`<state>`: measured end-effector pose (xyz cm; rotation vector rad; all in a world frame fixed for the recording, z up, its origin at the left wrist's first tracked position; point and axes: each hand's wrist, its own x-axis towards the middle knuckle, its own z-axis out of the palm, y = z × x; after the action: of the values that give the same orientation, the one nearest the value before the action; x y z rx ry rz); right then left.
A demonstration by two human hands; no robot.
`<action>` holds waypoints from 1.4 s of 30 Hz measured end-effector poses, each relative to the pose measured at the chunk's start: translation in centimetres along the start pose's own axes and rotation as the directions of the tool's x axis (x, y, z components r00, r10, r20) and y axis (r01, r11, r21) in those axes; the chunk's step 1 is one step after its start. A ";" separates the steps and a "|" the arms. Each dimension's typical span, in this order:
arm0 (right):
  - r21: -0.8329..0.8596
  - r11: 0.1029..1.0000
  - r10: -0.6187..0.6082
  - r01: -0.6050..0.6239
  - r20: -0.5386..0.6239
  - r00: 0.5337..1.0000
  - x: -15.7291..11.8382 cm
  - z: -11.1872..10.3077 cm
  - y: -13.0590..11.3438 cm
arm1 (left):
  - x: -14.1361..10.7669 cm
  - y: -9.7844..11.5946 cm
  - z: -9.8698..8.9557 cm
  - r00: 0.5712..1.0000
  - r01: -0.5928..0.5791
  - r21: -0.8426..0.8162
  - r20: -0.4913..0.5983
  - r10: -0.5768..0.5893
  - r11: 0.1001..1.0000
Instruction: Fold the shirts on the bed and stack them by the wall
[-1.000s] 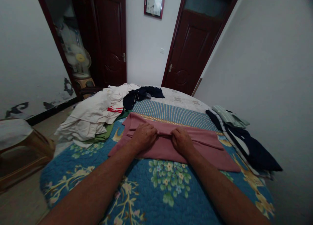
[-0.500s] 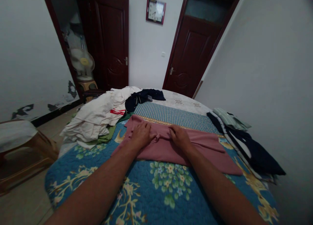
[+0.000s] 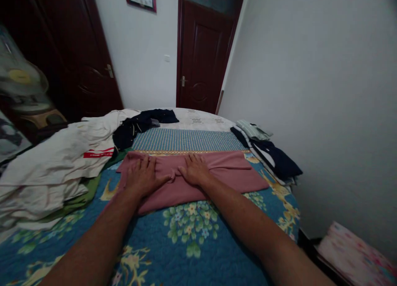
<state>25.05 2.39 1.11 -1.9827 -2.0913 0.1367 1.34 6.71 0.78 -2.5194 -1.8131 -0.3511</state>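
A dusty-pink garment, folded into a long strip, lies across the blue floral bedspread. My left hand rests flat on its left part, fingers spread and thumb pointing inward. Near the middle, my right hand lies palm down with its fingers stretched out. Between the two thumbs the cloth bunches into a small knot-like gather. Both palms press on the fabric without gripping it. What kind of garment it is I cannot make out.
A heap of white clothes and a dark navy garment lie at the left. Along the right edge sits a stack of folded clothes, close to the wall. Beyond the bed stands a dark red door.
My view has turned to the right. The right hand's fingers, curled at the cloth before, are now stretched flat on it. My left hand's fingers have spread wider.
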 end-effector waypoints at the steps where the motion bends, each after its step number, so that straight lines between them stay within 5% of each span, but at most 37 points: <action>1: -0.012 0.999 0.034 -0.034 -0.007 0.999 -0.4 -0.2 1.0 | 0.0 0.0 0.0 1.000 -0.001 0.004 0.005 0.001 1.000; 7: -0.090 0.953 0.285 -0.289 -0.049 0.957 -2.4 -2.4 9.9 | -0.2 0.4 -0.7 1.000 -0.010 0.023 -0.005 0.010 1.000; 11: -0.135 0.879 0.448 -0.456 -0.088 0.890 -4.2 -4.5 16.5 | -0.2 0.3 -1.1 0.999 -0.031 0.030 -0.010 0.031 0.999; 15: -0.126 0.795 0.584 -0.594 -0.109 0.805 -5.9 -5.5 19.9 | -0.4 0.6 -1.5 0.998 -0.058 0.045 -0.029 0.059 0.997; 19: -0.096 0.766 0.609 -0.636 -0.210 0.765 -6.6 -5.8 19.7 | -1.9 2.9 -1.6 0.965 -0.257 0.052 -0.039 0.259 0.965; 23: -0.124 0.883 0.398 -0.454 -0.316 0.861 -6.7 -5.6 17.0 | -4.0 5.8 -0.7 0.872 -0.485 0.008 0.084 0.483 0.874; 27: -0.053 0.991 0.111 -0.121 -0.162 0.981 -6.9 -4.2 12.4 | -5.2 6.4 0.3 0.809 -0.585 0.004 0.075 0.583 0.811; 30: 0.032 0.999 -0.015 0.017 -0.048 0.999 -7.1 -3.0 9.6 | -5.4 5.8 0.6 0.786 -0.618 0.012 0.013 0.618 0.786; 34: 0.038 0.997 0.065 -0.063 -0.048 0.997 -7.2 -3.0 9.9 | -5.7 5.3 1.1 0.798 -0.600 0.035 -0.052 0.601 0.799; 42: -0.042 0.907 0.413 -0.419 -0.111 0.904 -9.1 -5.4 17.9 | -6.3 5.0 2.1 0.852 -0.512 0.097 -0.073 0.519 0.853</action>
<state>44.07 -6.06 0.84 -2.3976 -1.6024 0.0468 4.51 -0.55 -1.88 -2.7407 -1.0233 -0.3641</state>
